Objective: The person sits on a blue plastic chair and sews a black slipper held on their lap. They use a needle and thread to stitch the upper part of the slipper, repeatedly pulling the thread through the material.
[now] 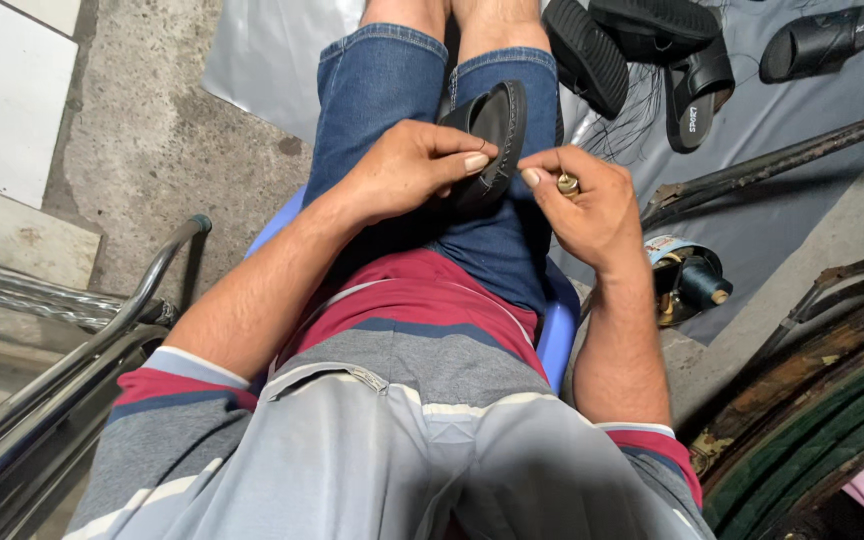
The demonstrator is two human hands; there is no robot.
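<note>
A black sandal (497,125) rests sole-edge up on my lap, over my blue denim shorts. My left hand (407,165) grips it from the left, thumb pressed along the stitched rim of the sole. My right hand (587,205) is pinched at the sandal's right edge and holds a small brass-coloured tool (568,184) between thumb and fingers. The tip of the tool is hidden by my fingers. Both hands touch the sandal.
Several more black sandals (652,45) lie on a grey sheet (782,130) ahead. A spool of dark thread (697,280) sits to the right, by a rusty metal bar (772,160). A metal frame (82,350) stands at left. I sit on a blue stool (557,330).
</note>
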